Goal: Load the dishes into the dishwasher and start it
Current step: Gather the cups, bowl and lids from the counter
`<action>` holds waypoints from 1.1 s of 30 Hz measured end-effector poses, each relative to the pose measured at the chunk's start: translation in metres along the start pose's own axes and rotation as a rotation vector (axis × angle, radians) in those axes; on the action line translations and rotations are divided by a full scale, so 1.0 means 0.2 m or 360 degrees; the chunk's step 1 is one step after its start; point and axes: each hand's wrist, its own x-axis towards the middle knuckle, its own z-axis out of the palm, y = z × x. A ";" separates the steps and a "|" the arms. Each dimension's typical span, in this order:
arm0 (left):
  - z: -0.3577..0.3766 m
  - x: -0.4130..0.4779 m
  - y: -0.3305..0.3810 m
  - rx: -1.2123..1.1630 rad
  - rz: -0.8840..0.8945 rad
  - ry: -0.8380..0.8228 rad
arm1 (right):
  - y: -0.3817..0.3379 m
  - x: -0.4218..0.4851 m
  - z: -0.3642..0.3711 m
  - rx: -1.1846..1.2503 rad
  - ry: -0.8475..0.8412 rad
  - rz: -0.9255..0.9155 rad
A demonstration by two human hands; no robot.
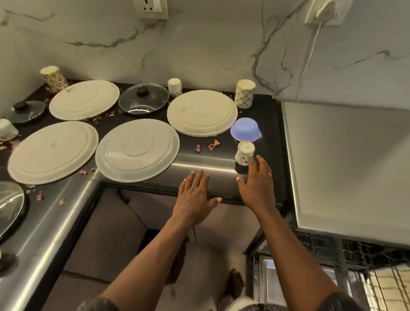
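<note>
Head view: right hand (256, 183) hovers spread wide at the small cup (244, 156), nothing gripped. Cup stands mouth down near the right end of the desk (198, 164), long axis vertical, at about 11 o'clock from the palm, sitting between thumb and forefinger. Can't tell if a finger touches it. Blue bowl (245, 130), also inverted, is just beside the cup at its 12 o'clock, so mind the fingertips on closing. Left hand (195, 194) lies flat and open on the desk's front edge, with the cup at its 2 o'clock and clearly farther off. Right hand is nearer, so my read: it takes the cup from the side. Open dishwasher rack (364, 256) sits at 4 o'clock from the right hand, below desk level. Four plates (137, 148) and glass lids (143, 98) wait at 9–10 o'clock. Loading barely begun, I'd judge.
</note>
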 end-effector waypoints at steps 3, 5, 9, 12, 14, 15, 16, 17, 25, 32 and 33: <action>-0.03 0.15 0.02 0.0010 -0.0063 -0.0007 | -0.01 0.20 -0.02 -0.0005 0.0027 -0.0052; -0.05 0.25 0.01 0.0018 -0.0102 0.0002 | 0.00 0.34 -0.01 -0.0052 0.0006 -0.0098; -0.07 0.41 -0.04 -0.0002 -0.0153 0.0025 | 0.04 0.50 0.04 -0.0111 -0.0121 -0.0063; -0.06 0.51 -0.06 -0.0011 -0.0151 0.0003 | 0.08 0.54 0.10 -0.0088 -0.0131 -0.0071; -0.05 0.60 -0.09 -0.0008 -0.0142 0.0021 | 0.10 0.55 0.14 -0.0081 -0.0116 -0.0062; -0.06 0.64 -0.09 -0.0009 -0.0134 0.0046 | 0.10 0.56 0.15 -0.0080 -0.0112 -0.0059; -0.07 0.68 -0.11 -0.0019 -0.0125 0.0059 | 0.09 0.57 0.14 -0.0074 -0.0108 -0.0057; -0.08 0.73 -0.12 -0.0039 -0.0112 0.0062 | 0.06 0.58 0.13 -0.0061 -0.0114 -0.0037; -0.27 1.19 -0.38 -0.0001 0.0053 0.0102 | -0.29 0.85 0.15 0.0003 -0.0133 -0.0150; -0.52 1.71 -0.71 0.0147 0.0005 0.0285 | -0.58 1.15 0.23 -0.0039 -0.0222 -0.0204; -0.56 1.78 -0.75 0.0182 -0.0012 0.0301 | -0.61 1.18 0.23 -0.0039 -0.0224 -0.0199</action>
